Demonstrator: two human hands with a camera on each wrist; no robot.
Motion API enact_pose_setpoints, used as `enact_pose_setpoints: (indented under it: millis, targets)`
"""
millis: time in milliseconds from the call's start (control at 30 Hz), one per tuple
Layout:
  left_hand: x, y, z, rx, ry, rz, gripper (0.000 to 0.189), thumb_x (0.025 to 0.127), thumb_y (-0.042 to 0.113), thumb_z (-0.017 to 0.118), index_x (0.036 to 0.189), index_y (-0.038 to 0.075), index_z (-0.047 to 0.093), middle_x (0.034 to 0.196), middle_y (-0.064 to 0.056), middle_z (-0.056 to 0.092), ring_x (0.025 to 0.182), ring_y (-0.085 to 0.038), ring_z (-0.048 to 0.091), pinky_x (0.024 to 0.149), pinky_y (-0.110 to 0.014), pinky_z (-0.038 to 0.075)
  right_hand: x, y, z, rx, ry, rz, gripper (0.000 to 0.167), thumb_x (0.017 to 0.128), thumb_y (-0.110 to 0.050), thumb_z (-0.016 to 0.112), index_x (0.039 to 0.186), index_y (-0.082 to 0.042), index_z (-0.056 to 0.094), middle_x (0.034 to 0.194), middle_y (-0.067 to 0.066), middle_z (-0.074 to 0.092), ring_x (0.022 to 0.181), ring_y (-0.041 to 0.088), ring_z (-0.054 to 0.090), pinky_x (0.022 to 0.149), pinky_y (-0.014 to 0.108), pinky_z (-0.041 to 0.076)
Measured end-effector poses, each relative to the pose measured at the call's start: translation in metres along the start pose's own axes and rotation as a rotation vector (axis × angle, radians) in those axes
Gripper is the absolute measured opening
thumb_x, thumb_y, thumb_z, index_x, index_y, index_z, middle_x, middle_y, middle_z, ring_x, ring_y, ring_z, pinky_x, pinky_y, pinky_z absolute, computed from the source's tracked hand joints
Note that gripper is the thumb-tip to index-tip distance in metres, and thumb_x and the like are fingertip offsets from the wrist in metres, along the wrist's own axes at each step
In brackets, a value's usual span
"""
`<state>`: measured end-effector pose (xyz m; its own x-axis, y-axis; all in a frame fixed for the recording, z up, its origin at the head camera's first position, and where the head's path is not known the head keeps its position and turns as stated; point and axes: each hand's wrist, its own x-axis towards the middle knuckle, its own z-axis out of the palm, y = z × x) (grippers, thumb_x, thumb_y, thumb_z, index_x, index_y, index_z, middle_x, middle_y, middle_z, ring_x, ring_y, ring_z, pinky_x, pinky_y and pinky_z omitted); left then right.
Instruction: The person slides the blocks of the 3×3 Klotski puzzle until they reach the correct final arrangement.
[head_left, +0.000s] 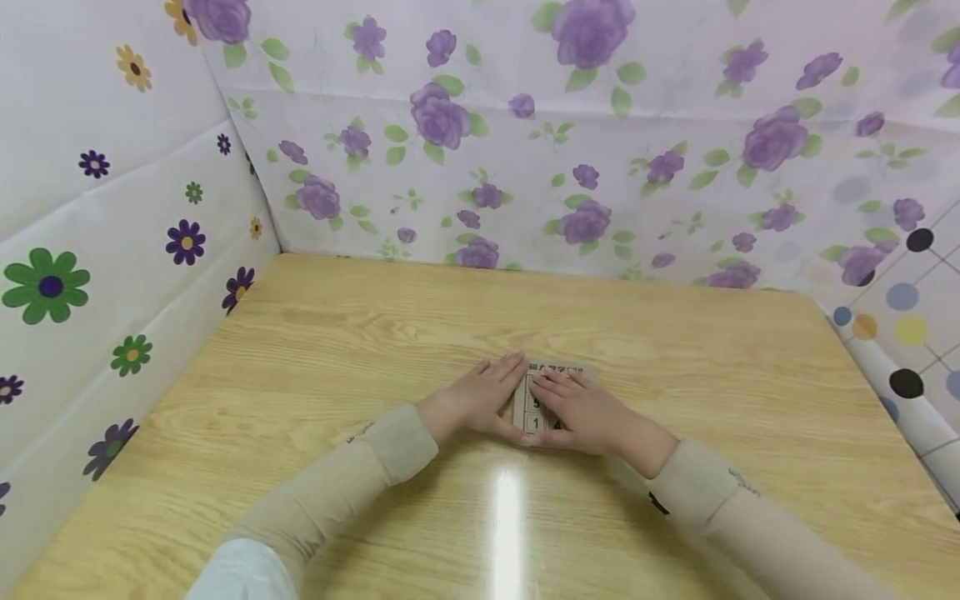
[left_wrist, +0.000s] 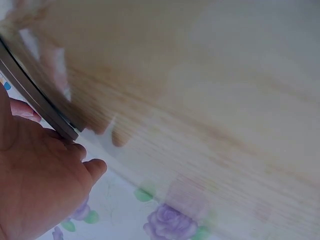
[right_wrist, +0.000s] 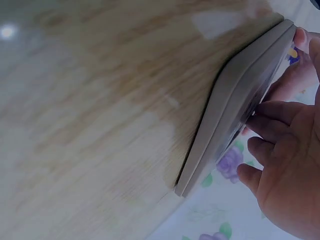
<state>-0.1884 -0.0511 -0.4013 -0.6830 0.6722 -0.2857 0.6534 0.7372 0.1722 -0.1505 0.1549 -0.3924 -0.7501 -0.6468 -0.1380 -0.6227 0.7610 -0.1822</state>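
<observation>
A flat, light number-tile board (head_left: 534, 408), like a sliding number puzzle, lies on the table. Printed lettering runs along its far edge, and digits such as 5 and 1 show at its left. My left hand (head_left: 487, 400) lies along the board's left side, fingers extended toward the far left corner and thumb at the near edge. Across the top of the board rests my right hand (head_left: 588, 412), its fingertips on the tiles, hiding most of them. Both thumbs meet near the front left corner. In the right wrist view, the board's thick, two-layered edge (right_wrist: 225, 110) shows beside the fingers.
The wood-grain table (head_left: 360, 333) spreads around the board, with a bright light reflection in front. A purple-flowered cloth (head_left: 525, 167) hangs behind the table's far edge. Patterned sheets stand at the left (head_left: 150, 292) and right (head_left: 911, 329).
</observation>
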Motion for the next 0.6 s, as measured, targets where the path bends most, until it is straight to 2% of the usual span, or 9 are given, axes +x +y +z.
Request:
enact_pose_setpoints:
  millis: [167, 333, 600]
  targets:
    - [0.000, -0.001, -0.001, -0.002, -0.015, -0.005, 0.119, 0.075, 0.076, 0.055, 0.153, 0.007, -0.002, 0.160, -0.010, -0.006, 0.148, -0.021, -0.004, 0.121, -0.041, 0.004, -0.003, 0.004, 0.002, 0.018, 0.008, 0.006, 0.084, 0.089, -0.064, 0.047, 0.147, -0.004, 0.035, 0.153, 0.014, 0.031, 0.144, 0.033, 0.022, 0.119, 0.052, 0.015]
    - [0.001, 0.000, 0.000, -0.002, -0.008, -0.006, 0.121, 0.073, 0.076, 0.056, 0.153, 0.007, -0.002, 0.160, -0.010, -0.006, 0.148, -0.020, -0.003, 0.121, -0.041, 0.005, -0.012, 0.012, 0.004, 0.005, 0.034, -0.016, 0.077, 0.091, -0.055, 0.051, 0.144, 0.000, 0.037, 0.151, 0.015, 0.035, 0.142, 0.035, 0.026, 0.118, 0.054, 0.016]
    - [0.001, -0.001, 0.000, -0.025, -0.003, -0.006, 0.121, 0.073, 0.075, 0.058, 0.153, 0.007, -0.001, 0.160, -0.009, -0.006, 0.148, -0.020, -0.004, 0.121, -0.041, 0.004, -0.022, 0.016, 0.001, -0.014, 0.065, -0.027, 0.074, 0.092, -0.052, 0.053, 0.141, 0.003, 0.042, 0.148, 0.019, 0.040, 0.139, 0.038, 0.031, 0.116, 0.056, 0.020]
